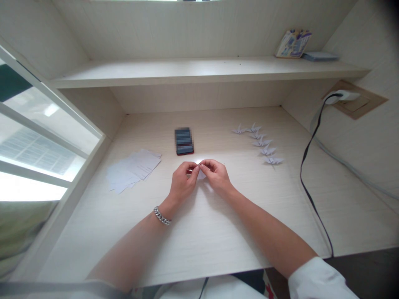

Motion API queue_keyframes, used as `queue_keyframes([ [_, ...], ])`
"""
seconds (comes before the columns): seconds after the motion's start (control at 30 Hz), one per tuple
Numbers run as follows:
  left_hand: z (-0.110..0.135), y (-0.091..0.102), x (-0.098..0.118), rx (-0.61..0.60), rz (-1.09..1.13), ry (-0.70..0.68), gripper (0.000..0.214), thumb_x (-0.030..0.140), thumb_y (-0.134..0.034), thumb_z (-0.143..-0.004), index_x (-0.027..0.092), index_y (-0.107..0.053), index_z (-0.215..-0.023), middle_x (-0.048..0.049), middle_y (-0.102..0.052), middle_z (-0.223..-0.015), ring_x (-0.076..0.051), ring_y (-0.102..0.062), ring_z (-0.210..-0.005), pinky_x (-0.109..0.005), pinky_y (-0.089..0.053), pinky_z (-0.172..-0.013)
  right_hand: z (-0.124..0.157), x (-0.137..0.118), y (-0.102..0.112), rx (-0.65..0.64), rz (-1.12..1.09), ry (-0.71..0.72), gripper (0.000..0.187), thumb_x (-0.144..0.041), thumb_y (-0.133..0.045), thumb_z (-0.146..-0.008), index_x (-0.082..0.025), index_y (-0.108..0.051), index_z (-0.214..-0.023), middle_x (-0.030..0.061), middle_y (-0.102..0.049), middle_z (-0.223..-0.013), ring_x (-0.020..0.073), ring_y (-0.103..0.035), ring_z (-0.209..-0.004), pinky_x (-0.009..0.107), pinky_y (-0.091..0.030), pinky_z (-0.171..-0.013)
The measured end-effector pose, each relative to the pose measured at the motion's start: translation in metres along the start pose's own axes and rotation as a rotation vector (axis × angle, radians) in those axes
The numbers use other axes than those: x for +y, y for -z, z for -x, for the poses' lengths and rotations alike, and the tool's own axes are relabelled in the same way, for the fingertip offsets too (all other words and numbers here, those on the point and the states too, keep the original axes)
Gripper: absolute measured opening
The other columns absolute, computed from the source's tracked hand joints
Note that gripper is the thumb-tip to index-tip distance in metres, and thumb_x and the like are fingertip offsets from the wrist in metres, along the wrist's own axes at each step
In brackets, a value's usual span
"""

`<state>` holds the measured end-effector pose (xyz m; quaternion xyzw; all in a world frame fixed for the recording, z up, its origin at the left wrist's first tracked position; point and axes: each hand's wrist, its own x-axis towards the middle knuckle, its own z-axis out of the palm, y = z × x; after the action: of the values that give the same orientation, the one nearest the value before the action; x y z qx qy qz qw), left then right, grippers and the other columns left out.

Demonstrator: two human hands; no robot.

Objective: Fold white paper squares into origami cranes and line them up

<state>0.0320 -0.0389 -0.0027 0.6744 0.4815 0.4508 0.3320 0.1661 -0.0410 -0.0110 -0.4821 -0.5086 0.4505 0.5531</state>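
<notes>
Over the middle of the desk, my left hand (184, 178) and my right hand (215, 174) meet at the fingertips. Both pinch a small folded piece of white paper (201, 175); most of it is hidden by my fingers, so its full shape does not show. A chain bracelet (162, 216) circles my left wrist. To the left lies a fanned pile of white paper sheets (134, 168). Several folded paper cranes (262, 142) stand in a curved row to the right, apart from my hands.
Just beyond my hands lies a phone (184, 141). A black cable (307, 187) runs from the wall socket (358, 99) down across the desk's right side. Above the back spans a shelf (187, 70) holding a colourful box (293, 43). A window (40, 137) borders the left.
</notes>
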Motion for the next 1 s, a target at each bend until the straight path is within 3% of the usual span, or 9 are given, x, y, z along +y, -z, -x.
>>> queue_keyframes([
  [0.3,0.0,0.0007,-0.0008,0.005,-0.026,-0.004,0.017,0.032,-0.053,-0.081,0.018,-0.06,-0.088,-0.0054,-0.063,-0.087,-0.016,-0.06,-0.08,-0.029,-0.051,-0.072,-0.0009,0.0014,-0.0005,-0.018,0.02,0.024,0.018,-0.032,-0.059,-0.076,-0.016,-0.064,-0.083,0.0059,-0.065,-0.083,0.0185,-0.06,-0.079,0.03,-0.047,-0.072],
  [0.5,-0.0004,-0.0006,-0.0009,-0.007,0.07,0.0,0.016,0.029,-0.054,-0.081,0.017,-0.059,-0.091,-0.0062,-0.063,-0.092,-0.016,-0.061,-0.085,-0.03,-0.051,-0.077,-0.0006,-0.0021,-0.0003,0.004,0.034,0.039,0.018,-0.032,-0.059,-0.076,-0.017,-0.066,-0.082,0.0052,-0.066,-0.082,0.0182,-0.06,-0.077,0.029,-0.047,-0.071],
  [0.7,-0.0004,-0.0021,0.0,-0.011,0.078,0.013,0.013,0.029,-0.054,-0.081,0.018,-0.058,-0.088,-0.0036,-0.063,-0.083,-0.014,-0.061,-0.077,-0.028,-0.05,-0.073,-0.0003,-0.0022,-0.0002,0.033,0.077,0.06,0.016,-0.031,-0.058,-0.076,-0.017,-0.066,-0.08,0.0046,-0.066,-0.081,0.0177,-0.06,-0.075,0.029,-0.047,-0.068],
  [1.0,0.0001,-0.0038,-0.0005,0.027,0.167,0.046,0.013,0.027,-0.056,-0.079,0.018,-0.057,-0.088,-0.0041,-0.062,-0.084,-0.015,-0.06,-0.077,-0.029,-0.05,-0.073,0.0004,0.0008,-0.0026,0.074,0.051,0.027,0.019,-0.034,-0.062,-0.073,-0.019,-0.058,-0.084,0.0036,-0.062,-0.082,0.016,-0.059,-0.074,0.027,-0.047,-0.065],
])
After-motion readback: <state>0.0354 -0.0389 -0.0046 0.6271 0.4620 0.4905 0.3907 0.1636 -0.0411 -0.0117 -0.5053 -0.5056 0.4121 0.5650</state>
